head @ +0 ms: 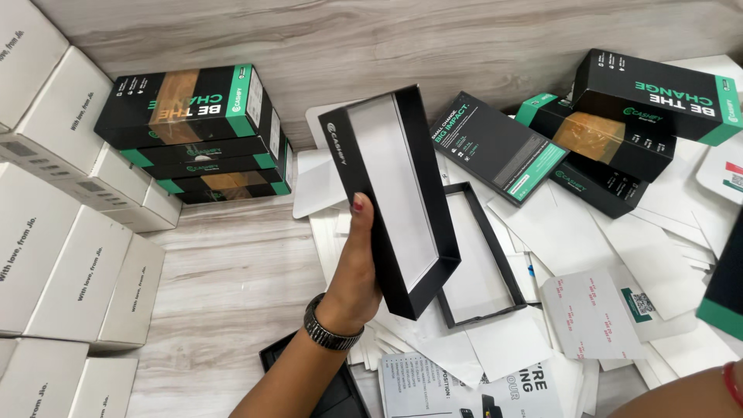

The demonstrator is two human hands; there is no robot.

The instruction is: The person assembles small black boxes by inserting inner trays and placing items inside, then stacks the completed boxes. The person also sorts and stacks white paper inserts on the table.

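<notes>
Over wooden floor, left hand [357, 272] tilts box lid [395, 197] lengthwise.

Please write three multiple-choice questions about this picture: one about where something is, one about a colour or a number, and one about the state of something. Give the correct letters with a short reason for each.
1. Where is the stack of black-and-green boxes relative to the left hand?
A. upper left of it
B. below it
C. inside it

2. What colour is the inside of the box lid?
A. red
B. white
C. green

3. What is the state of the box lid?
A. lying flat under papers
B. closed over a tray
C. held up, open side visible

Answers:
1 A: the stack stands by the white cartons, up and left of the hand.
2 B: the interior is white within black walls.
3 C: the left hand grips its edge above the scattered papers.
</notes>
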